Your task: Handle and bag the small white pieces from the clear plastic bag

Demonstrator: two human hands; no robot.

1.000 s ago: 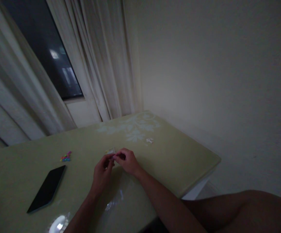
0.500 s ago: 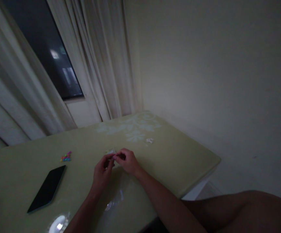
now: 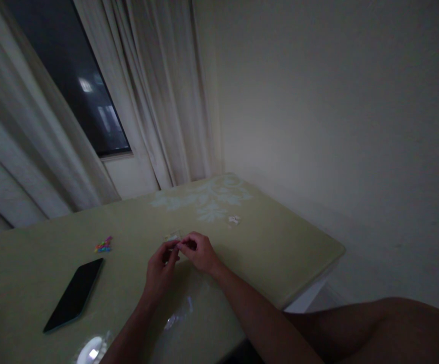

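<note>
Desk (image 3: 276,258) unchanged, your left hand (image 3: 159,269) and right hand (image 3: 201,253) still pinch narrowly, anything held unclear; fingerwork continues, colourful pieces (image 3: 104,245) left of the grip.

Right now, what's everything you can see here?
Table: 1, yellow-green, centre
Slab: 1, black, tabletop left
Small pieces: several, multicoloured, beyond slab
Bits: few, white, table's far side
Packet: 1, clear, mid-table
Plastic: count unclear, clear, table front
Round object: 1, white, bottom left
Window: 1, dark, upper left
Curtains: 2, off-white, beside window
Wall: 1, greyish, right
Left hand, right hand: 2, bare, fingertips together
Leg: 1, bare, lower right
</note>
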